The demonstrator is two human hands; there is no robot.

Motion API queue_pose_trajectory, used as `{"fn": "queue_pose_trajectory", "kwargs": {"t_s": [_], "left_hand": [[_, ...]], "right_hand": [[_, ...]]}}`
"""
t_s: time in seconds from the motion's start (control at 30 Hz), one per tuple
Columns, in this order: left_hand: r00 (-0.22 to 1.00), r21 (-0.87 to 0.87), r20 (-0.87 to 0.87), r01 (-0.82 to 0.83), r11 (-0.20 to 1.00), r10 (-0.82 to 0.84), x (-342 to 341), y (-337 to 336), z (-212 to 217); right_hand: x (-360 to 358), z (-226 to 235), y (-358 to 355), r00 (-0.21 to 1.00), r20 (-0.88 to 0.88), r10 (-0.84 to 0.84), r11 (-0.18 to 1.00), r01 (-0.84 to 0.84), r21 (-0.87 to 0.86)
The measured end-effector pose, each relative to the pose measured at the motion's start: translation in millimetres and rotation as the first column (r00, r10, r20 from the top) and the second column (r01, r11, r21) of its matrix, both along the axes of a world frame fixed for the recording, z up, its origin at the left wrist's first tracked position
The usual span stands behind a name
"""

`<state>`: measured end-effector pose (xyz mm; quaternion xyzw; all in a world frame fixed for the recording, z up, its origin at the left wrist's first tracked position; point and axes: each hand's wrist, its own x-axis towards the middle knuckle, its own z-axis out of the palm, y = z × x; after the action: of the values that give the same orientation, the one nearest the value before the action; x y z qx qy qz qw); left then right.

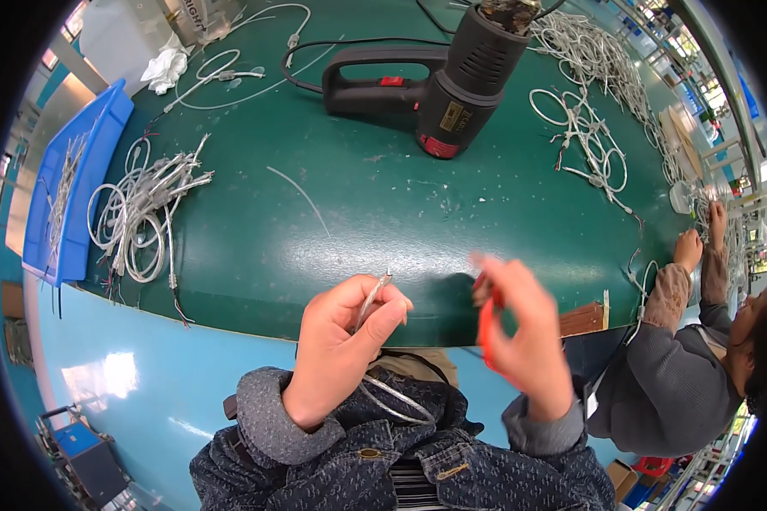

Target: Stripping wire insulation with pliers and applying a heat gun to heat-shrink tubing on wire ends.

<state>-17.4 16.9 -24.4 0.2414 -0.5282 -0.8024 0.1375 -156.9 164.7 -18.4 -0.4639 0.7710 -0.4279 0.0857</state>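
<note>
My left hand [337, 341] is closed, pinching a clear-jacketed cable [369, 305] between thumb and fingers just over the table's near edge. The cable's tip points up and away from me, while its tail [400, 412] loops down over my lap. To the right, my right hand [530, 332] is wrapped round a red-handled hand tool [488, 334]. Motion blur and the fingers hide the tool's working end, so its exact kind cannot be made out. Tool and cable are apart.
A black heat gun [464, 89] stands on the green table [256, 272]. Bundled cables [149, 204] lie left beside a blue tray [77, 196]. More cables [601, 153] lie right, with a big heap [592, 55] behind. A co-worker [682, 366] works at the right edge.
</note>
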Motion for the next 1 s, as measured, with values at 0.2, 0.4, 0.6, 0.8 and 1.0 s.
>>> {"fn": "queue_pose_trajectory", "kwargs": {"t_s": [0.2,0.4,0.6,0.8,1.0], "left_hand": [[0.999,-0.079,-0.049,-0.02,0.997,0.017,2,2,-2],[0.997,-0.174,-0.079,-0.028,0.984,0.014,1,4,1],[0.998,-0.245,-0.035,-0.063,0.968,0.056,4,5,0],[0.997,-0.294,-0.022,-0.079,0.952,0.076,4,7,2],[0.997,-0.328,-0.01,-0.08,0.941,0.081,2,7,0]], "right_hand": [[36,6,-9,0.998,-0.066,0.01,1.0,-0.009,0.023],[40,7,-13,0.979,-0.204,-0.007,0.999,0.014,0.032],[43,6,-14,0.983,-0.186,-0.006,1.0,0.006,0.002],[45,6,-14,0.987,-0.161,-0.013,1.0,0.009,-0.026],[47,2,-12,0.994,-0.106,-0.012,0.999,0.008,-0.044]]}}
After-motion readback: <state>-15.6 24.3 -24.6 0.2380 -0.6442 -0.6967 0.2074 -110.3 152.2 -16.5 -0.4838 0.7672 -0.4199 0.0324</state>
